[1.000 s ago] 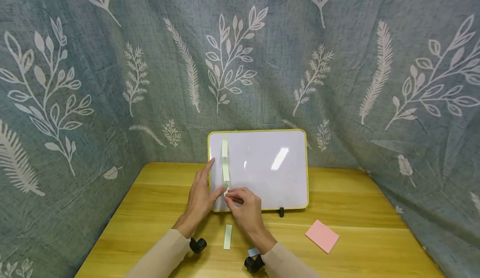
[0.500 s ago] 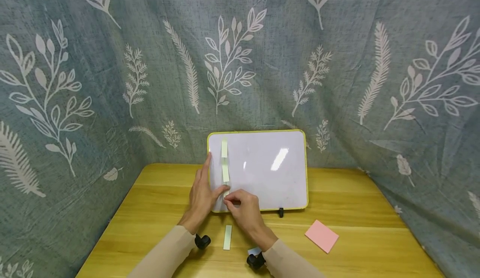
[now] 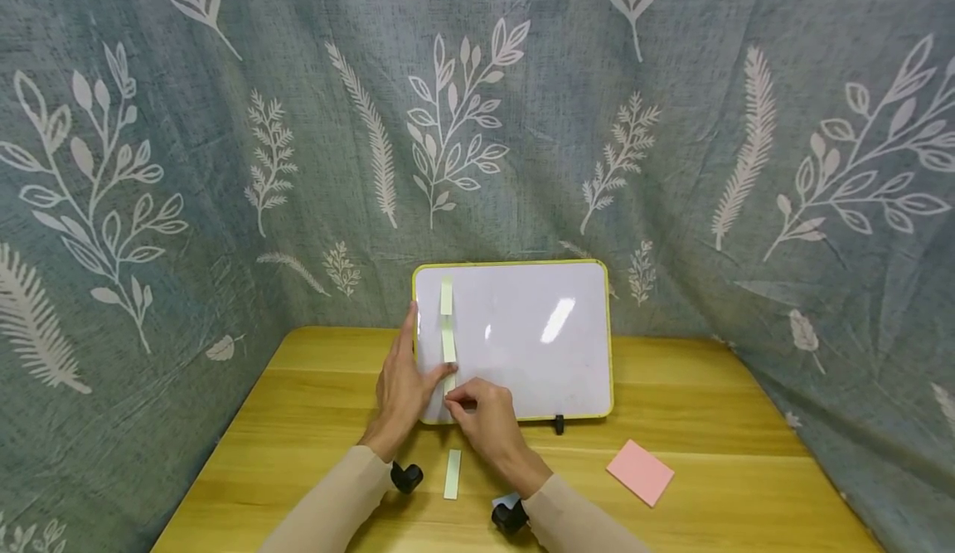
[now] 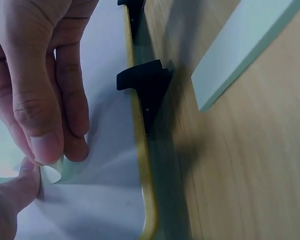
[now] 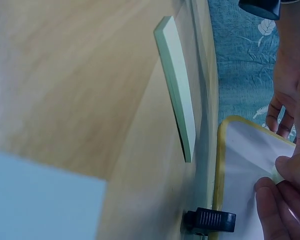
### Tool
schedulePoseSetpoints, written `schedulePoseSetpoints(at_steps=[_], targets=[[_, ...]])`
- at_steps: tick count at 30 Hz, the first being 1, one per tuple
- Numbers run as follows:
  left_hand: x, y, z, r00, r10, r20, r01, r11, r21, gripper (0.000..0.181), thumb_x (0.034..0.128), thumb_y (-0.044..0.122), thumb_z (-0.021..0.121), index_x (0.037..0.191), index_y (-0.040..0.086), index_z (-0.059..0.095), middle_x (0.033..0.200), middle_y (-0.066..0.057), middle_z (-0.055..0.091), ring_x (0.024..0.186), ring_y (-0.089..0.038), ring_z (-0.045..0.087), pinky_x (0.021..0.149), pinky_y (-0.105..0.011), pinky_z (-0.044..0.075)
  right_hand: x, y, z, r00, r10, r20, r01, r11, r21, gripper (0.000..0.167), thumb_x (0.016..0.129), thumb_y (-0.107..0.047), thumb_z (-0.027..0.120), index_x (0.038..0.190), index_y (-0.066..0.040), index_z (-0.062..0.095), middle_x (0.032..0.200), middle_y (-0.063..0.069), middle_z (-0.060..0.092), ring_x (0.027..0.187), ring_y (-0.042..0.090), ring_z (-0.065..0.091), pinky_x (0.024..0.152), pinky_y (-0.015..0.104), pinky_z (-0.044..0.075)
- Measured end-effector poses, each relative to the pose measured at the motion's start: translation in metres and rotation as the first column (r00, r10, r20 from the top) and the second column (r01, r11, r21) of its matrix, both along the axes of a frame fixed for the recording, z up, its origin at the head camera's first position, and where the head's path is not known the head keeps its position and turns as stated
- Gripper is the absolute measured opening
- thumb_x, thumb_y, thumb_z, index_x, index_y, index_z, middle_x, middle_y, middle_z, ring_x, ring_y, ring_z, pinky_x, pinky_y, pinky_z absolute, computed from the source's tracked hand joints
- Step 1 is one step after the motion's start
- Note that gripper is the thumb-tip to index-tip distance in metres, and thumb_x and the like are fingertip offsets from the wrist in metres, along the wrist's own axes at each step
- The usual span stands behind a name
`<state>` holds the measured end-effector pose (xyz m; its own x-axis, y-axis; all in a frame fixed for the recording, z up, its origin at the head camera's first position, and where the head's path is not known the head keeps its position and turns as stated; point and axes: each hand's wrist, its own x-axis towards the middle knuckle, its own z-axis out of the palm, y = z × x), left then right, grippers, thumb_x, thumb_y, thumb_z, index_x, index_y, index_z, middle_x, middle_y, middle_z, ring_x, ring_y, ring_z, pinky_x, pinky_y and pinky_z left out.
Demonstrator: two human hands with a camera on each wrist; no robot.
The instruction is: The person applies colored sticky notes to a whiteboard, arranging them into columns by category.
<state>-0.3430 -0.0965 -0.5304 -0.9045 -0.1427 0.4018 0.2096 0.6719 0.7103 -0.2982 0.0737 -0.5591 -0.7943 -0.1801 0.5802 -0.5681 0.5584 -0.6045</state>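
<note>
A whiteboard [image 3: 530,346] with a yellow rim stands tilted on the table. Two pale green sticky-note strips [image 3: 446,298] hang one above the other near its left side. Below them, a third green strip [image 3: 449,384] lies against the board. My left hand [image 3: 399,391] presses that strip's upper part with the thumb, its other fingers along the board's left edge. Between thumb and fingertips, my right hand [image 3: 488,420] pinches the lower end, which curls [image 4: 51,174] away from the surface in the left wrist view. A narrow green sticky-note pad [image 3: 452,474] lies between the forearms.
To the right lies a pink sticky-note pad [image 3: 640,472]. A light blue pad [image 5: 45,195] is partly hidden by the right wrist in the head view. Black feet [image 4: 146,82] support the board's lower edge. A patterned curtain [image 3: 477,122] encloses the table.
My left thumb has shifted slightly onto the third strip's upper part, and the left index finger has slid off the board's face to its edge. My right fingertips have lowered a little.
</note>
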Motion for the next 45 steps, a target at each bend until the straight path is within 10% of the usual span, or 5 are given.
schedulePoseSetpoints(at_steps=[45], targets=[[0.015, -0.014, 0.012, 0.991, -0.128, 0.033, 0.130, 0.988, -0.081, 0.132, 0.0942, 0.016, 0.100, 0.190, 0.036, 0.012, 0.183, -0.021, 0.049, 0.148, -0.053, 0.066, 0.109, -0.069, 0.062, 0.006, 0.011, 0.004, 0.996, 0.085, 0.008, -0.085, 0.995, 0.060, 0.007, 0.100, -0.001, 0.091, 0.105, -0.005, 0.091, 0.100, 0.008, 0.089, 0.089, 0.021, 0.087, 0.081, 0.025, 0.071]])
